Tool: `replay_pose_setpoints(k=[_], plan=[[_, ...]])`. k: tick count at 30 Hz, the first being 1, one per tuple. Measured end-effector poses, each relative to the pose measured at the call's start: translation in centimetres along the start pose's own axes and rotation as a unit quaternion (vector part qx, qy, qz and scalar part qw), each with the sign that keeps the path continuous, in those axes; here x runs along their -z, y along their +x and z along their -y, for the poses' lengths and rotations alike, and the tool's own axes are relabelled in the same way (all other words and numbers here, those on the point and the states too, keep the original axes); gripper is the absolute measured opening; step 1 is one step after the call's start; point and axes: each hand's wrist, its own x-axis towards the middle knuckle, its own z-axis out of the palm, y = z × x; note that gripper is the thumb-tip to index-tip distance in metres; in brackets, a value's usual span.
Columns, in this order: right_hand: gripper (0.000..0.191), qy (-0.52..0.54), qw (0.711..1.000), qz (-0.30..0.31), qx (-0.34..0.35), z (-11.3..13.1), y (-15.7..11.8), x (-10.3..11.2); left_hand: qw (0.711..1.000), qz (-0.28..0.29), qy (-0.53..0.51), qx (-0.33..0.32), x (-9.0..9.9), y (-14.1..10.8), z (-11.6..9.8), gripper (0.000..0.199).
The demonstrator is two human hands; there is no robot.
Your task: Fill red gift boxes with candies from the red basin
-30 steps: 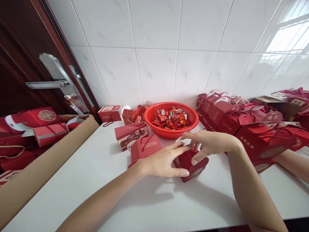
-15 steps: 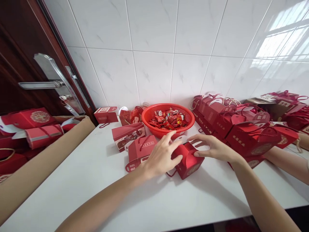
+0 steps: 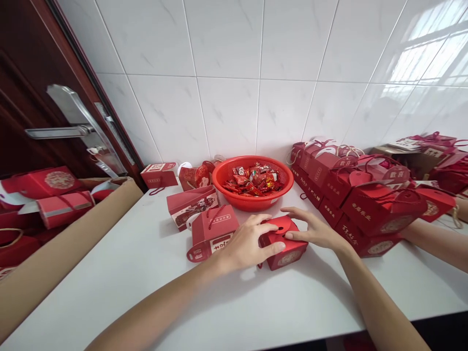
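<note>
A small red box (image 3: 287, 252) stands on the white table, its top flaps folded inward. My left hand (image 3: 248, 242) rests against its left side and top, fingers bent over the flaps. From the right, my right hand (image 3: 314, 228) reaches over the same box, thumb on the top flap and fingers behind it. Both hands are round the box. Just left of my left hand lies a red box with a cord handle (image 3: 214, 226). Behind the hands, a red plastic basket (image 3: 252, 202) holds wrapped sweets (image 3: 256, 180).
Red boxes (image 3: 365, 209) are stacked in rows at the right, with another person's arm (image 3: 435, 243) beside them. More boxes (image 3: 160, 175) stand at the back left. A cardboard carton (image 3: 73, 243) of red boxes is at the left edge, near a door handle (image 3: 58, 131).
The box's top flaps have come down flatter. My right hand has moved left and inward over the box, and my left thumb now lies further across its front.
</note>
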Motion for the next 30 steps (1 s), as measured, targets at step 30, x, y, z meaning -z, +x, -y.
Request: replay_pose_setpoints(k=[30], plan=[[0.046, 0.119, 0.969, -0.190, 0.104, 8.7, -1.7, -1.9, 0.909, 0.054, -0.404, -0.092, 5.2, -1.7, -4.2, 0.064]])
